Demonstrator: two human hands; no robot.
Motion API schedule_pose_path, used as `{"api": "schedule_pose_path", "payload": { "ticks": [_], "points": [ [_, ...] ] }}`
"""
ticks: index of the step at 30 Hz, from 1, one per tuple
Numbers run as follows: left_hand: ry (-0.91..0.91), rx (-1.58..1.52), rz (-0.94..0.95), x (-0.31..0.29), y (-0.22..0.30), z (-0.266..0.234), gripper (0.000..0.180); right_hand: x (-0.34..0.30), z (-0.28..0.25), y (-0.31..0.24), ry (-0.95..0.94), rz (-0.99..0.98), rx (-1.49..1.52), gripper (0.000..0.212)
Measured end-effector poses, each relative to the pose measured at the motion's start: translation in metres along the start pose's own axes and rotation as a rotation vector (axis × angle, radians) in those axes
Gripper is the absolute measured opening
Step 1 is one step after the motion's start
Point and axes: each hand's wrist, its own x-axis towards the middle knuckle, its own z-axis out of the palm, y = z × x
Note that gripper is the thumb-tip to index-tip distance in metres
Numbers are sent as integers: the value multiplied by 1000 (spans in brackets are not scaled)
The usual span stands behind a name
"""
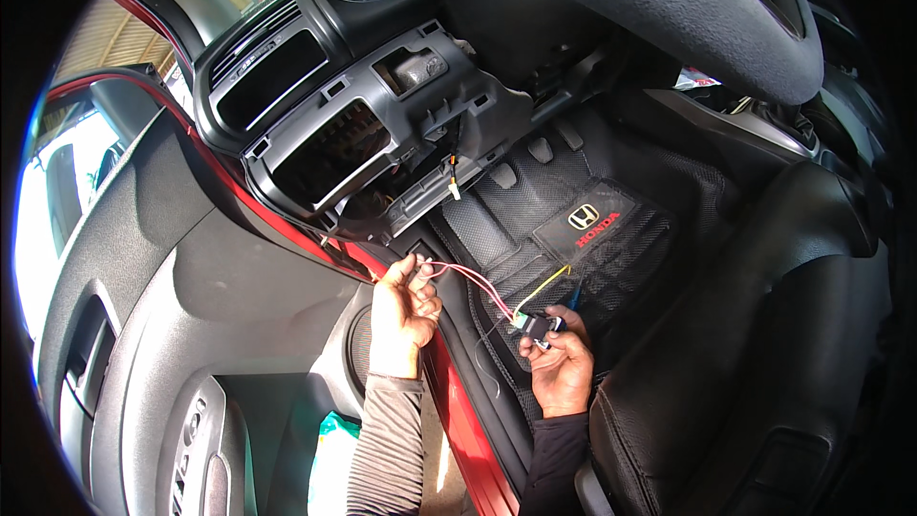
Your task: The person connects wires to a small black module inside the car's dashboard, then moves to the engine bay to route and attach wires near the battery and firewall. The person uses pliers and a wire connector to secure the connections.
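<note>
My left hand (403, 304) pinches the end of thin red wires (468, 279) near the red door sill (458, 401). The wires run right and down to a small black connector module (535, 328), held between the fingers of my right hand (559, 363) above the floor mat. A yellow wire (544, 285) also leaves the module and loops upward. Above both hands, the lower dash panel (382, 134) is stripped open, and a short wire with a pale plug (454, 186) hangs from it.
The steering wheel (669, 10) arches over the top right. Pedals (540, 148) and a black floor mat (592, 229) lie below the dash. The black driver seat (764, 354) fills the right. The open door panel (191, 325) is at the left, with a green bag (334, 449) low down.
</note>
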Motion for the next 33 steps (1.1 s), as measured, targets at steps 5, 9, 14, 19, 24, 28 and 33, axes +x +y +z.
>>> {"api": "schedule_pose_path", "payload": {
  "ticks": [5, 9, 14, 19, 24, 28, 33],
  "points": [
    [29, 80, 38, -4, -6, -26, 11, 1, -1, 0, 13, -37, 47, 33],
    [111, 38, -41, -5, -16, -41, 12, 1, -1, 1, -6, -35, 34, 34],
    [32, -68, -44, -11, -27, -39, 17, 2, -1, 0, 30, -40, -66, 34],
    [-164, -25, 191, -31, -10, -23, 13, 2, 0, 1, 141, -57, -153, 32],
    [-387, 28, 338, -48, 1, -9, 15, 1, 2, 2, 172, -39, -176, 32],
    [-328, 127, 422, -51, 2, -1, 17, 1, 2, 1, 170, -41, -176, 32],
    [-247, 218, 395, -48, 4, 3, 30, 1, 2, 2, 137, -53, -195, 32]
  ]
}}
